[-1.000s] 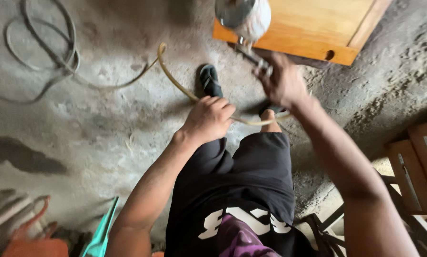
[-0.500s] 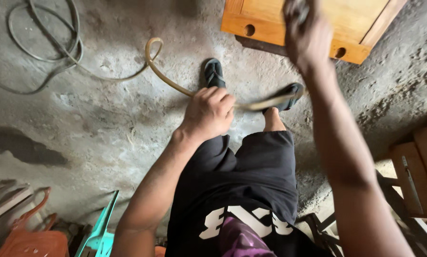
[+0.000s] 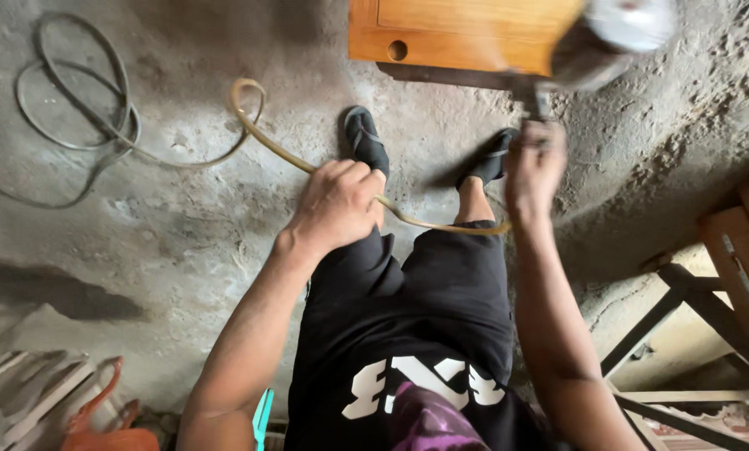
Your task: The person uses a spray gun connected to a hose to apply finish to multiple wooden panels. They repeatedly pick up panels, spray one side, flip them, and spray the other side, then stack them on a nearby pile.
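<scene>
Your left hand point(image 3: 337, 205) is closed around the yellowish hose point(image 3: 258, 138), keeping it off the work; your right hand point(image 3: 535, 163) grips the blurred spray gun point(image 3: 596, 42) at one o'clock, over the wooden panel point(image 3: 458, 33)

Tan hose point(image 3: 308, 163) over mottled grey floor point(image 3: 182, 225), orange-brown wood panel point(image 3: 458, 33), silver-white blurred tool point(image 3: 617, 33), 2 black shoes point(image 3: 366, 142), black shorts point(image 3: 425, 309) with white lettering, grey cable point(image 3: 74, 125), red-orange handle point(image 3: 99, 409), turquoise strip point(image 3: 263, 413).
</scene>
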`<state>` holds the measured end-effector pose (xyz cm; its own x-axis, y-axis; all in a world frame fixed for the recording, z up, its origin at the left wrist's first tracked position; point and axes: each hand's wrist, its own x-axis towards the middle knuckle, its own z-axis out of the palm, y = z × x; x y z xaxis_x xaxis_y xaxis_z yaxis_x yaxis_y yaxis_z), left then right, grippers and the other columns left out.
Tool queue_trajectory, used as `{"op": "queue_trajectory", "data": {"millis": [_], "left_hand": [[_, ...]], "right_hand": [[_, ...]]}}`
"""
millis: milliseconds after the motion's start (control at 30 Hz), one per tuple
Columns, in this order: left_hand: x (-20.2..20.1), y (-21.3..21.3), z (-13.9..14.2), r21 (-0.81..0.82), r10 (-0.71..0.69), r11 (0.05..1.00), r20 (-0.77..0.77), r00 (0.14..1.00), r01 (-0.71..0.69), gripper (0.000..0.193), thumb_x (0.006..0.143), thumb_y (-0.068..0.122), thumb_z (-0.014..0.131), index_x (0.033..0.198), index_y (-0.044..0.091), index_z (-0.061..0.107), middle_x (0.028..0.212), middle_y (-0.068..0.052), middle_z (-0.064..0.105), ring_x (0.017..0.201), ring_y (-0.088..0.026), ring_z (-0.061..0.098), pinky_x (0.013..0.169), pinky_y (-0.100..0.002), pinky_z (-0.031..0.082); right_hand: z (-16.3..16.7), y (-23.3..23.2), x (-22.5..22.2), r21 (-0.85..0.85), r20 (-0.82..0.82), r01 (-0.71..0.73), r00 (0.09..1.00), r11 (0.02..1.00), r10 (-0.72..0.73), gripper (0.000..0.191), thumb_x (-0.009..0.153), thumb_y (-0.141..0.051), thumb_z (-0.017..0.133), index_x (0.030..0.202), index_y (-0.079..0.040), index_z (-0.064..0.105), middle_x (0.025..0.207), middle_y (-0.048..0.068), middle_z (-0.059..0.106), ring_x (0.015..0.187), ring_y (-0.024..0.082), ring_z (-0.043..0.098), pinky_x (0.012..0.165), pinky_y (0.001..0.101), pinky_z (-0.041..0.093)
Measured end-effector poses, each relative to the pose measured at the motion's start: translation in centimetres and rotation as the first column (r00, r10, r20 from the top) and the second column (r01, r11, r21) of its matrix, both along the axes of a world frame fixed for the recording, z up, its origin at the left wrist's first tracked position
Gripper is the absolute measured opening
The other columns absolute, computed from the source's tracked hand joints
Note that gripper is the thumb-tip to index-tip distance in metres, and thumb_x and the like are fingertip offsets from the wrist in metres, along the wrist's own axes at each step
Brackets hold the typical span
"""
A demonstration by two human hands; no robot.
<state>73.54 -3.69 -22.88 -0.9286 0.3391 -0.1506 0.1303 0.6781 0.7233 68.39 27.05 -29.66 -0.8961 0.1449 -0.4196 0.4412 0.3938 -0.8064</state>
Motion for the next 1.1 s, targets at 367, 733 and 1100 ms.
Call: {"op": "queue_trajectory", "data": {"millis": [367, 733, 1100], "left_hand": [[0.2, 3.8, -1.3, -0.074, 0.123, 0.989, -0.114, 0.986, -0.131, 0.011, 0.080, 0.005, 0.074, 0.078, 0.006, 0.063, 0.079, -0.010, 0.058, 0.076, -0.030, 0.061, 0.068, -0.045, 0.048], [-0.5, -3.7, -1.5, -0.306, 0.187, 0.928, -0.110, 0.976, -0.212, 0.010, 0.078, 0.004, 0.075, 0.084, 0.005, 0.067, 0.085, -0.012, 0.065, 0.080, -0.033, 0.064, 0.075, -0.046, 0.049], [-1.6, 2.4, -2.3, -0.116, 0.139, 0.982, -0.064, 0.988, -0.146, 0.014, 0.082, 0.006, 0.074, 0.077, 0.006, 0.061, 0.079, -0.011, 0.060, 0.079, -0.033, 0.062, 0.072, -0.049, 0.049]], "right_hand": [[-4.2, 8.5, -3.3, 0.226, -0.213, 0.307, 0.942, 0.924, -0.261, 0.056, 0.112, -0.059, 0.047, 0.126, -0.005, 0.057, 0.094, 0.005, 0.059, 0.069, 0.008, 0.047, 0.060, 0.0266, 0.045], [-3.5, -10.7, -1.5, -0.149, -0.006, -0.037, 0.999, 0.988, 0.037, 0.033, 0.115, -0.040, 0.049, 0.115, -0.009, 0.057, 0.084, -0.001, 0.064, 0.064, 0.006, 0.052, 0.054, 0.0229, 0.042], [-5.7, 2.3, -4.1, -0.166, -0.198, 0.124, 0.968, 0.978, -0.156, 0.048, 0.112, -0.055, 0.051, 0.124, -0.009, 0.052, 0.085, -0.001, 0.059, 0.065, 0.006, 0.051, 0.054, 0.0243, 0.043]]}}
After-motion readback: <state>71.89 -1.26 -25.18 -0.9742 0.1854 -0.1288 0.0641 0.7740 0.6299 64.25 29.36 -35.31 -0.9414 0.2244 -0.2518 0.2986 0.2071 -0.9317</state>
